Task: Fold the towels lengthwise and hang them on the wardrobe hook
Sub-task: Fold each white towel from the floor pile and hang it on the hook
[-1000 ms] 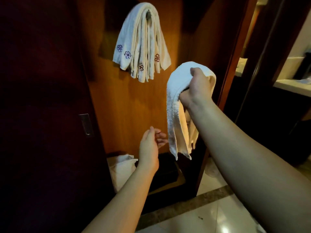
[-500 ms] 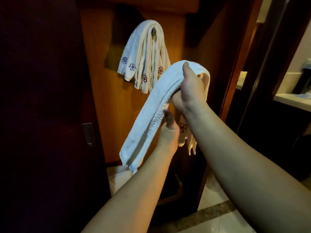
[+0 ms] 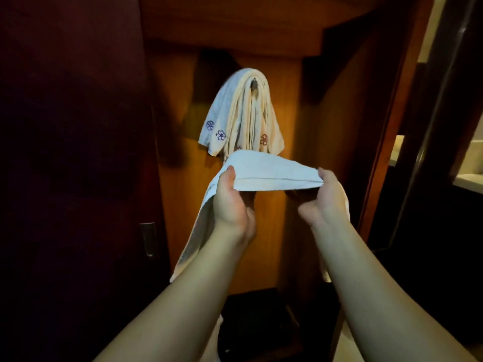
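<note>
Item, nearest: my left hand [image 3: 231, 202] and right hand [image 3: 325, 198], each grip closed on the white towel [image 3: 264, 169], thumbs on top. The towel is stretched flat between them, already folded into a narrow strip; its ends trail down past both wrists.

Item, low and near: a dark box [image 3: 257, 325] on the floor beneath my forearms.

Item, far: several folded towels [image 3: 240, 118] draped over the hook [image 3: 254, 83] on the wooden back panel [image 3: 287, 105], just above the towel I hold.

Status, as I judge it: folding done for this one; lifting and hanging remain. The hook is crowded, so little room is left for another.

Item, left: dark door [image 3: 70, 152] with a metal handle [image 3: 148, 239].
</note>
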`<state>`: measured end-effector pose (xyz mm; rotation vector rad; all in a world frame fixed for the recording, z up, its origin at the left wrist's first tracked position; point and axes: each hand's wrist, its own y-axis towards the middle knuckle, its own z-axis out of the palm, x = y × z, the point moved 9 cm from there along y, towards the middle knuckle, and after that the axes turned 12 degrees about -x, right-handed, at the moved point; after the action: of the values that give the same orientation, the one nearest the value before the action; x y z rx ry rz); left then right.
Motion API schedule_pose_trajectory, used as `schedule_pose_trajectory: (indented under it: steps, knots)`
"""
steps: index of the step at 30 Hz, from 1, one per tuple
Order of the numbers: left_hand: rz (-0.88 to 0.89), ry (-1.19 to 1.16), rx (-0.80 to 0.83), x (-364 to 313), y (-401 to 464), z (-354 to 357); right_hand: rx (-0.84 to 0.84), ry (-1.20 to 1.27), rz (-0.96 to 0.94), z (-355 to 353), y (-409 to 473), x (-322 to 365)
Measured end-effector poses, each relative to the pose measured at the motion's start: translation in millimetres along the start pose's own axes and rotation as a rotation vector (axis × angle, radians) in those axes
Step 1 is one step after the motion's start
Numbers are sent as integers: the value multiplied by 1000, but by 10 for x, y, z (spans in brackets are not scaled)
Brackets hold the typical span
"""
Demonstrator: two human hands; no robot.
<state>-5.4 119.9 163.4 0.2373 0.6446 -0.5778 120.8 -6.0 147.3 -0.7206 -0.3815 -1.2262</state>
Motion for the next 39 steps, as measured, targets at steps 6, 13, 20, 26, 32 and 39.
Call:
schedule_pose_trajectory:
  steps: [6, 13, 20, 26, 32, 39]
  knots:
    - [49, 38, 19, -178, 359, 137, -64, 96, 143, 108, 413, 44]
    - [189, 312, 226, -344, 1079, 592, 158, -11, -50, 738, 1008, 466]
    - [282, 491, 336, -559, 1834, 1225, 494, -232, -216, 1704, 1439, 940]
    - [324, 497, 322, -851, 2489, 1650, 651, -404, -265, 2514, 1787, 1096]
    - [378, 532, 345, -1082, 3032, 2022, 710, -452, -280, 3280, 2206, 1178]
    - [313, 598, 337, -1131, 3727, 2272, 784, -549, -319, 4015, 2701, 1148]
